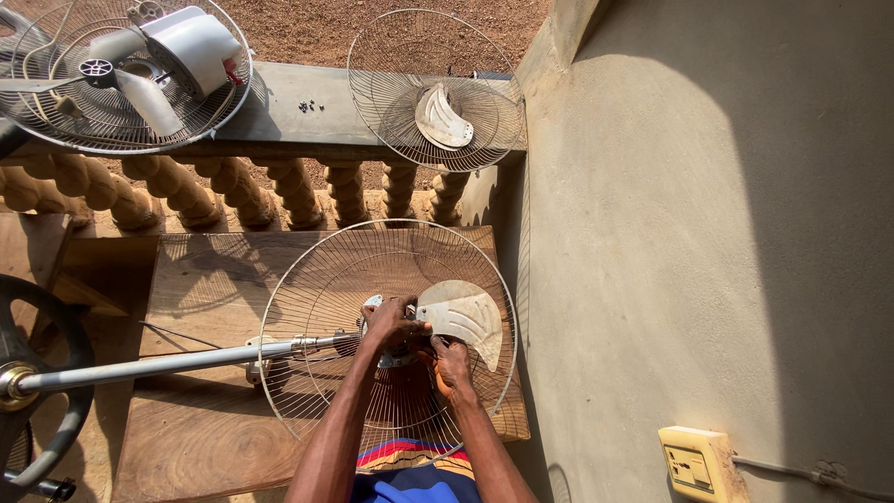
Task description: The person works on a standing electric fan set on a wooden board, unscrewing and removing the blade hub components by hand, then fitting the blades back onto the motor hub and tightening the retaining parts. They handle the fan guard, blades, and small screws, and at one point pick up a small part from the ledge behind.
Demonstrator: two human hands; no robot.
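My left hand [391, 323] is curled shut on the fan hub [399, 356] in the middle of the round wire guard [307, 307]; my right hand [452, 361] grips the hub's other side, its fingers bent; the pale blade [466, 317] sits just beside the hub; the metal pole [158, 365] sticks out of the guard; the guard lies on the wooden table [200, 438].

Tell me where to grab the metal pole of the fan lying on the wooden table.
Grip the metal pole mid-length, coming from above. It lies flat across the wooden table, bare between the round base and wire guard; both hands work at the hub.
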